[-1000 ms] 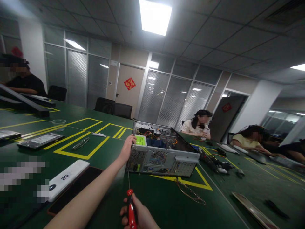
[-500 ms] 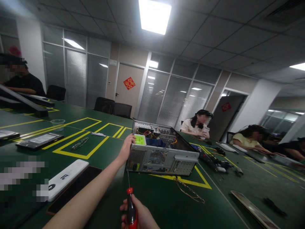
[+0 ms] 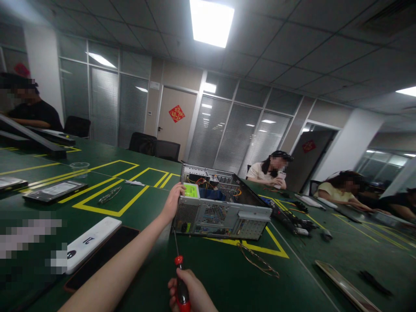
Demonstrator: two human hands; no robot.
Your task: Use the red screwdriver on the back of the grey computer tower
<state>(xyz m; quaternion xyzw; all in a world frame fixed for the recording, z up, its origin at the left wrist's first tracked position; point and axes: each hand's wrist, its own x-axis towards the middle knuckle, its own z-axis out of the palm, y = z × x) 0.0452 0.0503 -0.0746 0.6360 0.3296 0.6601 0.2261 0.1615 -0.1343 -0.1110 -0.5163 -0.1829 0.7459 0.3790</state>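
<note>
1. Case (image 3: 232, 216): on table (image 3: 234, 281), open-topped, rear facing us.
2. Left hand (image 3: 172, 203) on its left corner; can't tell if gripping.
3. Right hand (image 3: 196, 291) clamped on screwdriver (image 3: 182, 289), tip at lower-left corner.
4. Probably we're screwdriving; next needs tip seated, straight.

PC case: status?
Left hand on PC case, left side; right hand gripping screwdriver, tip by case's lower left corner. Case top open, wires showing. Thin loop in front, right of screwdriver.

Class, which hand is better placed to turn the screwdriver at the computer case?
Probably the right hand: it grips the screwdriver, pointed toward the computer case, whose upper corner the left hand touches.
</note>
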